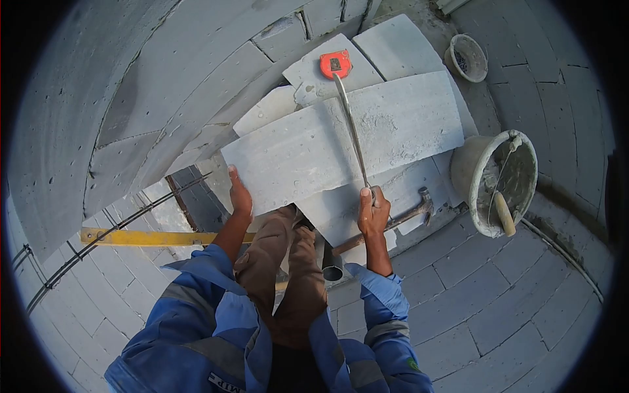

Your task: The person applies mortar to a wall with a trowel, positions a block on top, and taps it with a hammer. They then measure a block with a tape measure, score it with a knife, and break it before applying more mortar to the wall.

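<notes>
A long light-grey concrete block (288,160) lies across other blocks in front of me. My right hand (373,208) is closed around the grip of a hand saw (351,121). The saw's blade runs over the block, edge-on to me, with its tip near a red tape measure (335,64). My left hand (240,194) holds the block's left end, some of its fingers hidden. Near my right hand, a claw hammer (409,216) with a wooden handle rests on the lower blocks.
At the right stands a mortar-smeared bucket (462,167) with a wooden-gripped wire handle. A smaller bucket (476,57) sits farther back. A yellow level (147,238) and dark rebar (131,219) lie at the left. Block walls (177,72) rise on both sides.
</notes>
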